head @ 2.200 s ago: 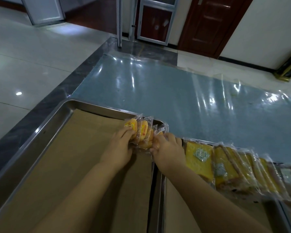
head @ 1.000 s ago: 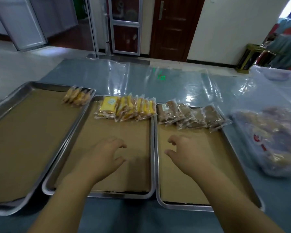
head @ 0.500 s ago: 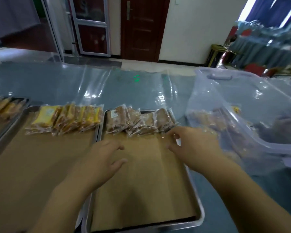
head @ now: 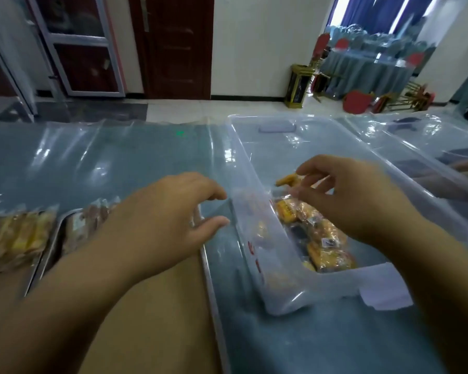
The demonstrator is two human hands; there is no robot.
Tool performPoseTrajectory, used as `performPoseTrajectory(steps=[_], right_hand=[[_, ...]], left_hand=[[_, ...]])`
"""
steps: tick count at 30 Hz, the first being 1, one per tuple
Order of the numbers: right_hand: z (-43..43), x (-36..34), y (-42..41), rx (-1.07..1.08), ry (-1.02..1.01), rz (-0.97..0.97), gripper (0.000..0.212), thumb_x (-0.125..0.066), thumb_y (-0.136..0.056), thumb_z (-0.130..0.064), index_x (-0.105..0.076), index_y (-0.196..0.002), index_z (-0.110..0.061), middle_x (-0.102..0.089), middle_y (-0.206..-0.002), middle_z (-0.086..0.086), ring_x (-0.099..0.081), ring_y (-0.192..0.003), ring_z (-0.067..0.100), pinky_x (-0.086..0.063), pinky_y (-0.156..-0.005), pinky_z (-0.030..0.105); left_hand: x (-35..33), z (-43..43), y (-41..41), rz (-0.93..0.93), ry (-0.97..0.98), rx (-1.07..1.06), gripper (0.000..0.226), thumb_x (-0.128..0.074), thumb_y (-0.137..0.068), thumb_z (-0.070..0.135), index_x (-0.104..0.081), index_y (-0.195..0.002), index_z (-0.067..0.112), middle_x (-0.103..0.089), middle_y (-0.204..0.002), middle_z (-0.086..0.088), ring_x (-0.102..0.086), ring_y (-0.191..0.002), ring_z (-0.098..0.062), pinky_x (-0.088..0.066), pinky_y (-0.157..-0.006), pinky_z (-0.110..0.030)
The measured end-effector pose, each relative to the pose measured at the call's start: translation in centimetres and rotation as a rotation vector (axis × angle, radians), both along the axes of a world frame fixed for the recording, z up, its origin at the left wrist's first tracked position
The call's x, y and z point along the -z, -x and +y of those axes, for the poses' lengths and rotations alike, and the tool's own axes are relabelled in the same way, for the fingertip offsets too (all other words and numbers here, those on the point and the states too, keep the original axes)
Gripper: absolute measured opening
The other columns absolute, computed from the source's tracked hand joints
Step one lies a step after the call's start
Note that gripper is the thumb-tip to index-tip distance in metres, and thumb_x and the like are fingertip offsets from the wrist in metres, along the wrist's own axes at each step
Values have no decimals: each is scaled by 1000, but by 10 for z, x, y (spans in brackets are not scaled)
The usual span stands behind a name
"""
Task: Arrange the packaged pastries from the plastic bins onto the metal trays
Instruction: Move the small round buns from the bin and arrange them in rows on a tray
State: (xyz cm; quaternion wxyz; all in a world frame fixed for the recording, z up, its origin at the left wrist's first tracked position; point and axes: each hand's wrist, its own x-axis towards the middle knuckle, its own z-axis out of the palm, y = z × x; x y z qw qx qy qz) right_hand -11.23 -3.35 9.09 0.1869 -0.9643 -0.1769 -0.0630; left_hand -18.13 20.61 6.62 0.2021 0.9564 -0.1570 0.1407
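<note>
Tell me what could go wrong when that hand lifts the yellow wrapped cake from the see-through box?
The right hand pinches the yellow wrapped pastry with fingertips only, so it might slip back into the clear plastic bin. The left hand hovers beside the bin's wall and could bump it. The left forearm passes over the brown packaged pastries on the metal tray and may topple them.
</note>
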Motion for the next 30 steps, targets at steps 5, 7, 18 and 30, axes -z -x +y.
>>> performPoseTrajectory(steps=[5,7,18,30], right_hand=[[-66,5,-57,-38,181,66,32,-62,-82,-48,-57,-111,-35,-61,-94,-16,-60,-86,11,-52,-75,36],[-83,12,-81,-96,326,111,37,-62,-81,-49,-54,-114,-35,-62,-102,-12,-59,-89,13,-53,-78,38],[-101,80,-178,-440,885,350,47,-73,-77,-37,-58,-117,-17,-63,-103,-1,-55,-85,17,-37,-54,20],[-106,136,-192,-393,920,310,51,-56,-89,-15,-37,-137,-13,-41,-132,13,-49,-115,34,-46,-84,41]], left_hand=[[-16,-63,-37,24,-187,54,36,-54,-78,49,-62,-106,29,-63,-102,11,-60,-91,-14,-51,-72,-37],[-16,-87,-55,74,-281,72,42,-46,-78,54,-58,-111,33,-61,-105,12,-59,-93,-13,-51,-73,-35],[41,-173,-178,534,-762,147,42,-61,-85,35,-48,-124,25,-56,-117,-1,-55,-97,-20,-39,-67,-31],[135,-190,-244,831,-1155,192,37,-56,-88,14,-53,-124,11,-50,-90,-6,-52,-83,-25,-49,-75,-35]])
